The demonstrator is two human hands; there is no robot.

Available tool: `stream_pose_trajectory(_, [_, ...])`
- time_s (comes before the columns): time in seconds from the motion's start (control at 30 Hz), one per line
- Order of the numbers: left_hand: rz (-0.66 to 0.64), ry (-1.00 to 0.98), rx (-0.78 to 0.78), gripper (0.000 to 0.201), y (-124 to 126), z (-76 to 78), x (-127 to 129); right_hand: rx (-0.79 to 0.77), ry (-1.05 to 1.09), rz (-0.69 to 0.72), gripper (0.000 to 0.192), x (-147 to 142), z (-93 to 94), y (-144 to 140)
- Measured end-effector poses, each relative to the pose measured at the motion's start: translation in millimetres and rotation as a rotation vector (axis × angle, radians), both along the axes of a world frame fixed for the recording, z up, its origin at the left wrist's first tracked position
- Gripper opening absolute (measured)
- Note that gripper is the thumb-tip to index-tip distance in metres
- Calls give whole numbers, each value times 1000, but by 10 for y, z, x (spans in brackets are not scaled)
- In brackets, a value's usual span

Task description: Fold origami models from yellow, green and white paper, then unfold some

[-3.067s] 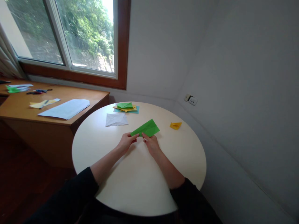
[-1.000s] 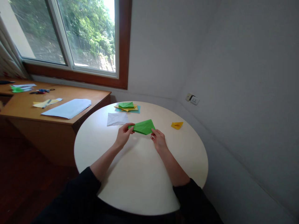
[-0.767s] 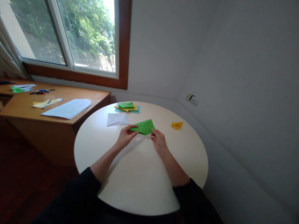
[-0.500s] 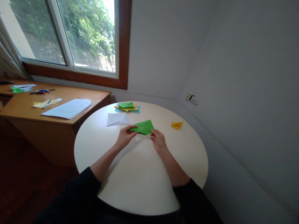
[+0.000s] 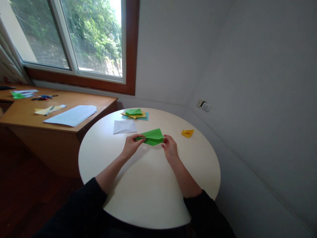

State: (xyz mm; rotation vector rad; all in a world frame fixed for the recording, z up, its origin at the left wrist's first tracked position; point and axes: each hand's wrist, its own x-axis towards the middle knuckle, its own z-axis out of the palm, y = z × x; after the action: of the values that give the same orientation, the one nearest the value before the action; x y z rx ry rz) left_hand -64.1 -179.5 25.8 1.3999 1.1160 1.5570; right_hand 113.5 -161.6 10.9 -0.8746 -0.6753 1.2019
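A folded sheet of green paper is held up above the white round table, its layers parted by a crease running along its length. My left hand pinches its left end, thumb on top of the near side. At the right end, the fingertips of my right hand are closed at the paper's corner, the thumb lying slightly lower. Beyond my left hand lies a white folded paper on the tabletop.
At the table's back sits a pile of folded papers with a green one on top. A small yellow folded paper lies to the right. On the wooden desk at left are white sheets, a pen and scissors.
My right hand has shifted slightly right along the green paper to its corner. The paper's near layer now spreads open and lower. My left hand stays almost where it was.
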Motion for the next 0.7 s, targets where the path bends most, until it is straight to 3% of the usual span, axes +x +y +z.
stream_pose_trajectory(0.2, [2, 19, 21, 15, 12, -10, -4, 155, -124, 87, 35, 67, 32, -16])
stream_pose_trajectory(0.33, [-4, 38, 19, 15, 23, -32, -9, 252, -198, 161, 35, 74, 20, -7])
stream_pose_trajectory(0.7, [-13, 70, 4, 20, 38, -56, -15, 216, -337, 198, 26, 80, 76, -58])
